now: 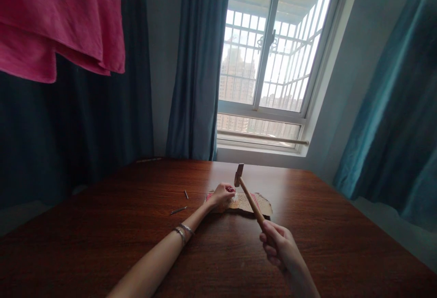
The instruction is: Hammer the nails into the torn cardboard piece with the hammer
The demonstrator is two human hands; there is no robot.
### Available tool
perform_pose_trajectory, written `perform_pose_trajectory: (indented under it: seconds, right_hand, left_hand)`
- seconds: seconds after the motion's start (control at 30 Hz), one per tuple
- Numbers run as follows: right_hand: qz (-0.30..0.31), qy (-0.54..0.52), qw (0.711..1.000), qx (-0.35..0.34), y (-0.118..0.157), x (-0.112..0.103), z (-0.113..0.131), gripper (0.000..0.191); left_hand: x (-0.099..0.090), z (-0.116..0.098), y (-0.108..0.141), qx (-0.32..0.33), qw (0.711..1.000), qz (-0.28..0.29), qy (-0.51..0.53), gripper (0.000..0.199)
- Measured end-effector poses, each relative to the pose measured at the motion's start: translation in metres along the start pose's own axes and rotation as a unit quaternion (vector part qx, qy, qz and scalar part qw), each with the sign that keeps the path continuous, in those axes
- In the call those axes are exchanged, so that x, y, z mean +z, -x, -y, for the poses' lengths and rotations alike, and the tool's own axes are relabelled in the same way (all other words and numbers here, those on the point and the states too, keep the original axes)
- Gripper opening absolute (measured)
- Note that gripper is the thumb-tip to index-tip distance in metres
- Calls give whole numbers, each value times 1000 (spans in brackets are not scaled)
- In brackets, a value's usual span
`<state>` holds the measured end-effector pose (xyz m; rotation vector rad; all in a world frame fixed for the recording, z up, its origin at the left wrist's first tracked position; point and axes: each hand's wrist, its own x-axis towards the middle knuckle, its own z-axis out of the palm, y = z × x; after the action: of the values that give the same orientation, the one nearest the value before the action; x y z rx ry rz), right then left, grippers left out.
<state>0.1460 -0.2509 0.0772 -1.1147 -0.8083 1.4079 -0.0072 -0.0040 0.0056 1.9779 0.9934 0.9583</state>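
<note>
My right hand is wrapped round the lower end of a wooden handle. That handle belongs to a hammer, whose head is raised just right of my left hand, above a flat piece. The flat piece is tan with pink and yellow areas, many small dots and a ragged edge; it lies on the table. My left hand is over its left part, fingers pinched together. What they pinch is too small to make out, with something dark red at the fingertips.
Two thin metal rods, a short one and a longer one, lie left of my left hand on the brown table. Behind stand a window and blue curtains. A pink cloth hangs at upper left.
</note>
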Motion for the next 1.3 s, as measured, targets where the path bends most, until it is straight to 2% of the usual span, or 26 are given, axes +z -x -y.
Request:
perform_pose_trajectory:
  seconds: [0.17, 0.73, 1.07, 1.3]
  right_hand:
    - [-2, 0, 1000, 10, -1, 0, -1, 45]
    - [-7, 15, 1000, 6, 0, -1, 3, 45]
    - [6, 3, 1000, 5, -2, -4, 0, 42]
    - [-34, 12, 999, -25, 5, -13, -1, 39]
  left_hand:
    - [0, -1, 0, -12, 1000, 8, -7, 20]
    - [0, 4, -2, 17, 999, 10, -36, 19]
    - [-3, -6, 2, -10, 999, 20, -37, 21]
    - [-3, -4, 0, -8, 999, 10, -37, 19]
